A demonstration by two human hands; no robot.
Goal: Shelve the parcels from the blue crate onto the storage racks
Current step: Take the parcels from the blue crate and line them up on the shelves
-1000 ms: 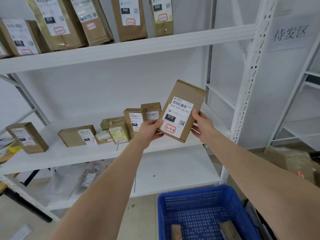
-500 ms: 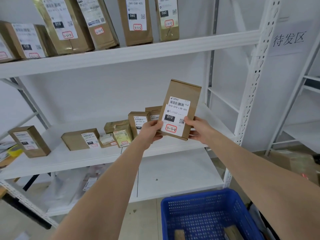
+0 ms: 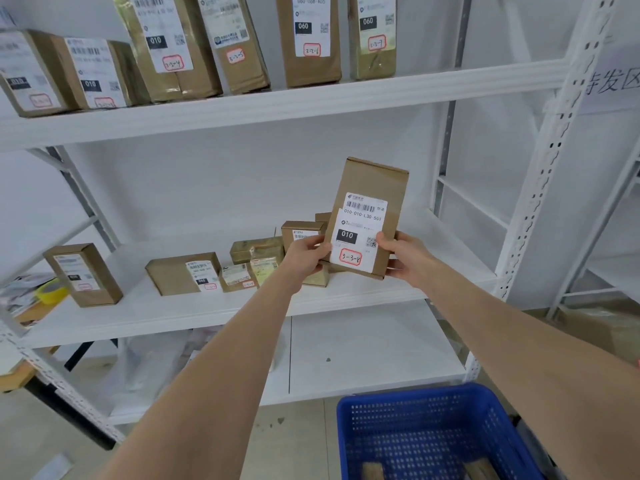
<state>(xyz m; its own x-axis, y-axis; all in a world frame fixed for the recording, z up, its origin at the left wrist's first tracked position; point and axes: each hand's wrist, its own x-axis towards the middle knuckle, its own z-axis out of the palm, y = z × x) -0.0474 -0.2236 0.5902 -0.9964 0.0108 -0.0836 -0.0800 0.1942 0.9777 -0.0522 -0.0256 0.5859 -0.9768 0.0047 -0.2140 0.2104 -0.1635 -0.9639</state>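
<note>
two bare hands share one tall brown cardboard parcel (image 3: 372, 183) with a white shipping label, holding it upright in the air just over the front right part of the white metal middle shelf (image 3: 166, 315), not yet set down. the left hand (image 3: 306, 256) pinches its lower left edge, thumb on the label face. the right hand (image 3: 407, 256) clasps the lower right corner, thumb in front and fingers behind. both grip low, which leaves the label facing outward and readable (a handwritten code ringed in red sits at its foot, seemingly 3-3-8), so the hold looks chosen for checking the slot before placing.

just behind and to the left, a row of small brown labelled boxes (image 3: 183, 273) runs along the same shelf, labels outward. the stretch of shelf to their right seems the likely landing place. taller brown parcels (image 3: 308, 39) stand on the white upper shelf (image 3: 311, 98), each with its own red-ringed code. the blue perforated plastic crate (image 3: 408, 393) sits low in front of the rack with at least two more brown parcels (image 3: 372, 471) in its bottom, so the job looks partway through.
</note>
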